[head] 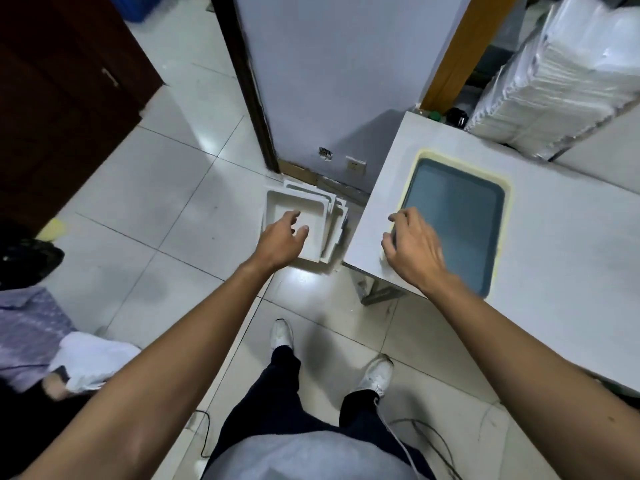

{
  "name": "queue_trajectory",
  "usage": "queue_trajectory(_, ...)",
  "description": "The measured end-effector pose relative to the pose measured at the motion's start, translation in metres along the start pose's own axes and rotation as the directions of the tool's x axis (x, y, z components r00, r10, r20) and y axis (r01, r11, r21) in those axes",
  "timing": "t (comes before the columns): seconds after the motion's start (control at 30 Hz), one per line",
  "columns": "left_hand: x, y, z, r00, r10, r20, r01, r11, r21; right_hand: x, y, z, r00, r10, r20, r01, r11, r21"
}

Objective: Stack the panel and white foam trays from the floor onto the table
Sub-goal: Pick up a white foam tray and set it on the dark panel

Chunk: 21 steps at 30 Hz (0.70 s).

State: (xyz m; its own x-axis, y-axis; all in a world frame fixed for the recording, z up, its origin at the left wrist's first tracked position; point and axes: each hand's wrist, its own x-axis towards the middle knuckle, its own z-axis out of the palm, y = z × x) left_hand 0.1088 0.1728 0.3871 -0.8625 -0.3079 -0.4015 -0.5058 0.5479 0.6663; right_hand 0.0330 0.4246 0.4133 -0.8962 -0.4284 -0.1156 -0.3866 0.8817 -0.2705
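Down on the floor (138,209), tucked into the corner where the wall meets the end of the counter (571,271), lies a loose pile of white foam trays (294,206), fanned out so that the edges of the lower ones peek from under the top one on its far and right sides. The top tray sits open side up, its long axis running roughly away from the person toward the wall. What looks like a dark-edged sheet shows at the right side of the pile, though I cannot tell if that is the panel.

The left hand (280,240) hangs over the near half of the top tray, its fingers (292,216) spread loosely and holding nothing; whether they touch the foam I cannot say from this angle. The right hand (414,251) is over the counter, fingers curled downward and empty, just at the near left corner of a grey rectangular inset (457,220) with a pale yellowish border. That inset may be the panel already laid down; I cannot be sure.

So the pile lies forward of and beneath the left hand, and to the left of and well below the right hand. By my reckoning the left hand is the nearer one for the next pickup, best taking the top tray by its near rim. A tall wrapped stack of white sheets (554,81) stands at the far end of the counter.
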Motion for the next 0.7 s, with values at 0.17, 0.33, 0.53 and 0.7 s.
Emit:
queue_trajectory(0.17,0.005,-0.058,-0.020,0.995,-0.096,-0.012,0.096,0.995,-0.030,0.032,-0.048,0.035,0.996,-0.086,0.015,0.086,0.996,-0.013)
queue_trajectory(0.33,0.029,-0.102,-0.033,0.986,-0.159,-0.038,0.158,0.987,-0.042,0.066,-0.089,0.075,0.991,-0.086,0.105,0.088,0.996,-0.022)
queue_trajectory(0.53,0.078,-0.153,-0.036,0.987,-0.161,-0.023,0.161,0.987,-0.006,0.115,-0.103,0.134,0.972,-0.012,0.236,0.012,1.000,0.004)
queue_trajectory(0.7,0.126,-0.198,-0.026,0.984,-0.175,0.018,0.174,0.984,0.044,0.157,-0.104,0.191,0.921,0.172,0.349,-0.177,0.984,-0.018)
